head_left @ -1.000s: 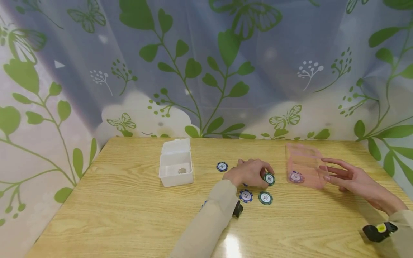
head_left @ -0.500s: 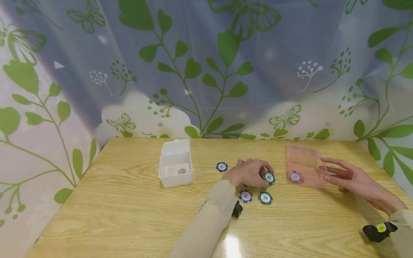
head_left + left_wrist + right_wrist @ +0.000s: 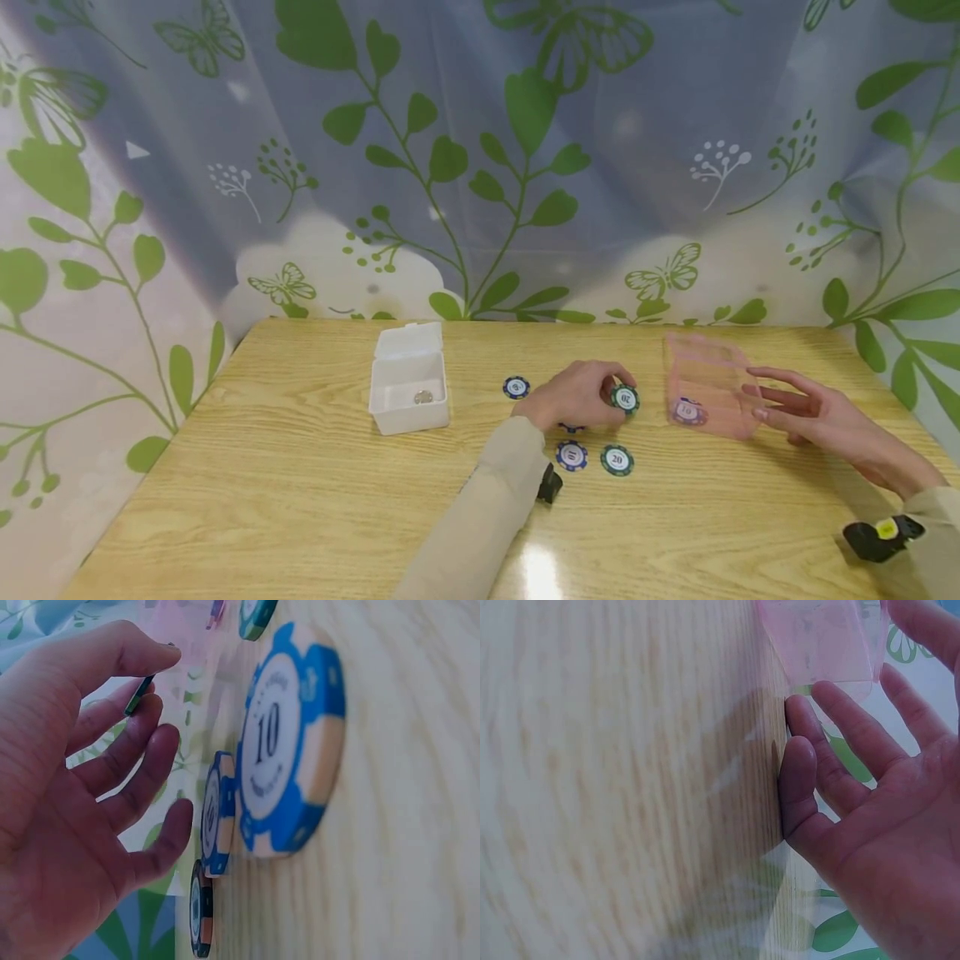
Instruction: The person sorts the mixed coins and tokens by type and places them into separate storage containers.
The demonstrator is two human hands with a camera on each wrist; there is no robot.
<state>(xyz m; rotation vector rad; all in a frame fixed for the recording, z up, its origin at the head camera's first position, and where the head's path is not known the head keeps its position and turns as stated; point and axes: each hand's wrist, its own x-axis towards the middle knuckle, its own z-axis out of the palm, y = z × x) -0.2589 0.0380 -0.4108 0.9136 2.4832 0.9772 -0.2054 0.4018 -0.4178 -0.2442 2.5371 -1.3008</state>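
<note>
Pinching the green 20 chip [image 3: 626, 400], L hand [image 3: 579, 395] in the head view sits slightly farther up the table [image 3: 262, 475] than ½ sec ago; chip has shifted w/ it, and more of the half-hidden chip [image 3: 572, 428] below the hand shows. R hand [image 3: 821, 423] & both boxes look same as before. White box [image 3: 408, 422], lid tipped back, has one shiny clear piece [image 3: 423, 397] inside, twd its R side. Translucent pink box [image 3: 723, 428] has a purplish 10 chip [image 3: 687, 411] at its L front end; R hand is at the box's R side, fingers spread & relaxed, thumb tip at the edge. Gripped chip is b/w L hand & pink box, closer to the hand. Blue 10 chip [image 3: 572, 456] & second green 20 chip [image 3: 617, 460] lie flat nearby; far blue chip [image 3: 516, 387] is b/w white box & L hand.

L wrist view: held chip seen edge-on, b/w thumb & fingertips, other fingers loosely bent. Large close-up 10 chip [image 3: 281, 742] lies on the table, w/ two more chips [image 3: 217, 814] behind. Pink box is blurred up top.

R wrist view: palm visible, fingers apart, pink box just by the fingertips; pressure on it, can't tell.
</note>
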